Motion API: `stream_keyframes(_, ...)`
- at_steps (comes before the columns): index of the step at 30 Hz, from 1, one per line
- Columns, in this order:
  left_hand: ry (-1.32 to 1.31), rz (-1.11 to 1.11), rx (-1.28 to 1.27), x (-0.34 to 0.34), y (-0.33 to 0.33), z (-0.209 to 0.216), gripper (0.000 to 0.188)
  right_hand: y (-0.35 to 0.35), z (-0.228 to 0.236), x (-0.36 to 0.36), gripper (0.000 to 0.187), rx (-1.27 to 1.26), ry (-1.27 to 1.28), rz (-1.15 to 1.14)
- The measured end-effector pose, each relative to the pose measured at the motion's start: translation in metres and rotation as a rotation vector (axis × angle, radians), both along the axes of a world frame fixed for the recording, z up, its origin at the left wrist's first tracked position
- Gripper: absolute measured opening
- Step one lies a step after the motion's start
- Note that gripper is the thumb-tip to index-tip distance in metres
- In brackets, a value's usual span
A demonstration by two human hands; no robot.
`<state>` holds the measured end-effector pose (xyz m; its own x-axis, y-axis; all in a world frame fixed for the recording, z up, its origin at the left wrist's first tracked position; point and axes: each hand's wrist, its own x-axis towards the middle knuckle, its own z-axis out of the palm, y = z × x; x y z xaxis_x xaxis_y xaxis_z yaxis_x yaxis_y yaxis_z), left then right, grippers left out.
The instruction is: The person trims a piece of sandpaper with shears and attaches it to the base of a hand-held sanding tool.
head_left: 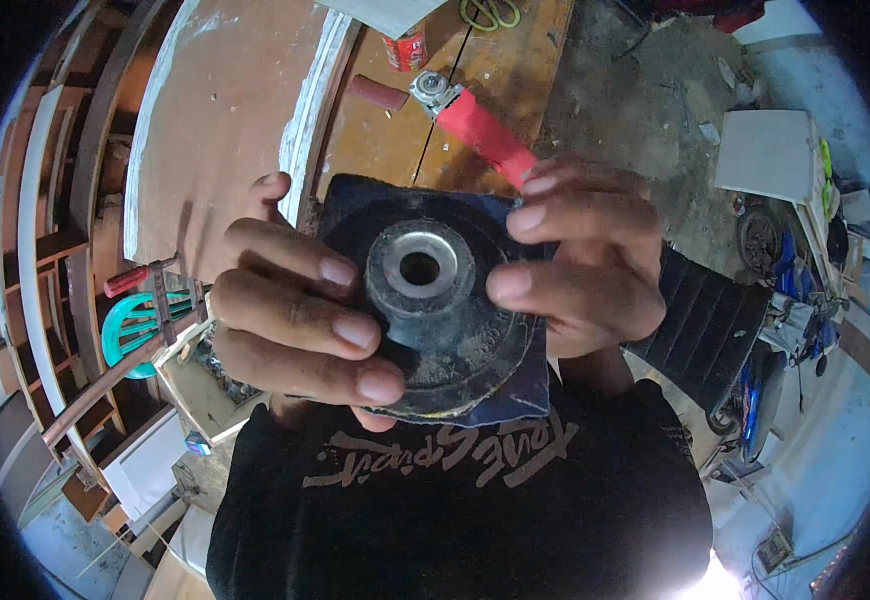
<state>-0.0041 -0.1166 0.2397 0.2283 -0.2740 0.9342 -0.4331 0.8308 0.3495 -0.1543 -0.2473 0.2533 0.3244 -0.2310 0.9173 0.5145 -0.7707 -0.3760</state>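
Note:
Between my two hands, close in front of my chest, is a round black sanding backing pad (447,345) with a raised hub and a metal-lined centre hole. Behind it lies a roughly square dark sheet, apparently sandpaper (532,385), whose corners stick out past the pad's edge. My left hand (290,310) closes on the left side, its fingers spread over the pad's face beside the hub. At the upper right edge, my right hand (595,260) grips pad and sheet, with fingertips on the front. Beyond them, a red angle grinder (483,132) lies on the table, partly covered by my right fingers.
On the wooden table (385,140) are a brownish-red roll (377,93), a red can (407,50) and scissors (490,12). A brown panel (225,120) stands left, with a red-handled clamp (130,280) and turquoise plastic seat (125,330) below. A white cabinet (767,155) stands right.

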Motion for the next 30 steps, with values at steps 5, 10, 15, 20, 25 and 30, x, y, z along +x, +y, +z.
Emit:
stream_keyframes(5, 0.040, -0.041, -0.004, -0.007, -0.003, -0.002, 0.017, 0.021, 0.004, 0.002, 0.024, -0.015, -0.033, -0.052)
stream_keyframes(10, 0.163, -0.176, 0.069, -0.009, 0.003, -0.007, 0.017, 0.036, 0.017, -0.002, 0.020, -0.064, 0.011, -0.131)
stream_keyframes(15, 0.122, -0.173, 0.049, -0.008, 0.001, -0.010, 0.016, 0.058, 0.021, 0.017, 0.009, 0.183, -0.148, -0.190)
stream_keyframes(20, 0.062, -0.157, 0.027, -0.005, -0.002, -0.005, 0.016, 0.066, 0.016, 0.024, 0.010, 0.199, -0.319, -0.275)
stream_keyframes(25, 0.087, -0.110, 0.062, -0.009, 0.001, -0.008, 0.019, 0.042, 0.014, -0.001, 0.014, 0.008, -0.111, -0.119)
stream_keyframes(30, 0.163, -0.138, 0.125, -0.018, -0.002, -0.010, 0.022, 0.049, 0.012, -0.004, 0.020, 0.050, 0.012, -0.097)
